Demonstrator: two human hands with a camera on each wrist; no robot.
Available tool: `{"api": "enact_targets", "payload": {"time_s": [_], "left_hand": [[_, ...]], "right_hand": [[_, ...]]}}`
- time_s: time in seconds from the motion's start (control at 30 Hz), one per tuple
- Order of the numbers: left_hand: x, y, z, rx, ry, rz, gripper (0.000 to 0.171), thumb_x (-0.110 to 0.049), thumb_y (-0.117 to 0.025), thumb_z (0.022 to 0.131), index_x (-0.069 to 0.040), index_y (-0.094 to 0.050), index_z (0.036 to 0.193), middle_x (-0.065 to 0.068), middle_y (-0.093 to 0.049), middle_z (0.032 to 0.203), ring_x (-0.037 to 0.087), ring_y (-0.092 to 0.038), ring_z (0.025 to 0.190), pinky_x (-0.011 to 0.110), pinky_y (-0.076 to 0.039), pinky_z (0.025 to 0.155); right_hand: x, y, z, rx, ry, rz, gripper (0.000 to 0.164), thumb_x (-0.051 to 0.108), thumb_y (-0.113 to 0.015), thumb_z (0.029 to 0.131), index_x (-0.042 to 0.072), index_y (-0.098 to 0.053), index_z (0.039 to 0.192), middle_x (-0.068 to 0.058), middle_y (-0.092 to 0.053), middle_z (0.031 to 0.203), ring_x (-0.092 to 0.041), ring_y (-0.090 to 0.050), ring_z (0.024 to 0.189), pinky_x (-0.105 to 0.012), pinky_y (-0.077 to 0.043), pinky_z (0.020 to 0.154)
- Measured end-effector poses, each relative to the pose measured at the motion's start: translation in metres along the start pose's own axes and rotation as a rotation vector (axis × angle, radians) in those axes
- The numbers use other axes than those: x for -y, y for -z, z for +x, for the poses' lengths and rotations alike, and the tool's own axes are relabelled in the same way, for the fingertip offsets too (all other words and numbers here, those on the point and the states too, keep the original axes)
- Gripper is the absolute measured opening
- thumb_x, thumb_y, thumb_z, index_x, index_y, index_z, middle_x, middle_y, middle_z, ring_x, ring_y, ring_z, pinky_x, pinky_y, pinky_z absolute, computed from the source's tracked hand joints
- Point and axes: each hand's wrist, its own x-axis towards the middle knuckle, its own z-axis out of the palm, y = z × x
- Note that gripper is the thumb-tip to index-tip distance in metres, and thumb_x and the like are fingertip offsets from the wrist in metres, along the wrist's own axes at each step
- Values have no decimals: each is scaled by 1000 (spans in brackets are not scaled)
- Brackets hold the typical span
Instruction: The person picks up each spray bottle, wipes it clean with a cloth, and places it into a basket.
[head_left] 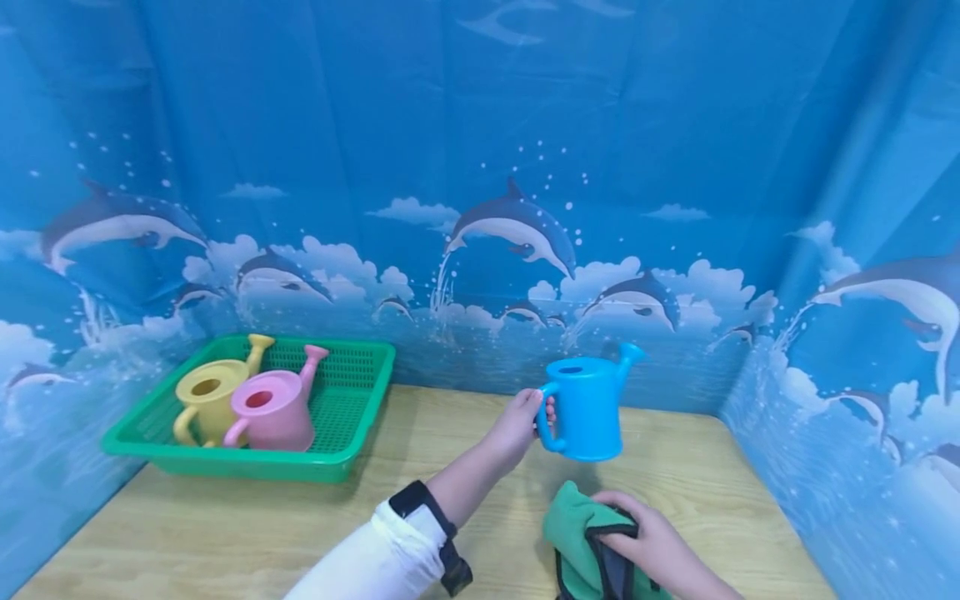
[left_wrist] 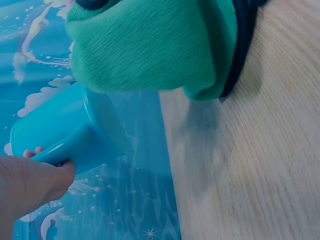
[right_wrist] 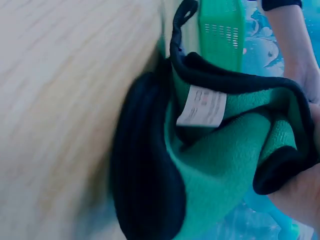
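Observation:
My left hand (head_left: pixel 527 422) grips the handle of a blue watering can (head_left: pixel 588 412), which is held upright near the back of the table with its spout pointing right. In the left wrist view, fingers wrap round that handle. Closer to the front edge, my right hand (head_left: pixel 641 537) pinches a green cloth (head_left: pixel 577 521) with black edging, bunched up and partly cut off by the frame. The right wrist view shows a white label (right_wrist: pixel 202 107) and a black hanging loop (right_wrist: pixel 184 17) on the cloth.
A green plastic basket (head_left: pixel 341 460) stands at the back left of the wooden table (head_left: pixel 450 500). Inside sit a yellow watering can (head_left: pixel 213 400) and a pink watering can (head_left: pixel 277 412), side by side. A blue dolphin-print curtain (head_left: pixel 480 108) encloses the back and sides.

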Motion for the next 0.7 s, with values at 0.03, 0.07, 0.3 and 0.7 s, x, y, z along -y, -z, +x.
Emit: {"api": "enact_targets", "payload": {"time_s": [0.03, 0.07, 0.3, 0.7], "left_hand": [[-1, 1, -3, -6, -4, -6, 31, -19, -27, 107, 4, -46, 116, 4, -47, 95, 17, -48, 91, 32, -43, 85], [-3, 2, -6, -10, -12, -16, 32, -20, -26, 107, 5, -46, 116, 4, -47, 95, 17, -48, 91, 31, -43, 85], [-10, 9, -17, -45, -62, -90, 31, -20, -26, 107, 4, -45, 116, 3, -48, 96, 13, -48, 87, 30, -42, 84], [-24, 30, -36, -160, -137, -138, 30, -20, -22, 107, 2, -43, 113, 1, -44, 92, 14, -43, 86, 30, -40, 83]], "right_hand": [[3, 0, 0, -25, -18, 9, 47, 29, -69, 88, 6, -56, 127, -17, -59, 126, -37, -58, 113, -39, -50, 90], [5, 0, 0, -52, -32, 13, 48, 29, -70, 88, 5, -56, 127, -17, -59, 125, -37, -57, 114, -40, -50, 91], [23, 0, 3, -180, -80, 17, 42, 23, -68, 89, 5, -57, 125, -10, -63, 118, -27, -60, 108, -38, -49, 89], [46, 13, 0, -294, -107, 67, 42, 21, -68, 90, 9, -56, 128, -10, -61, 120, -20, -59, 106, -36, -48, 90]]}}
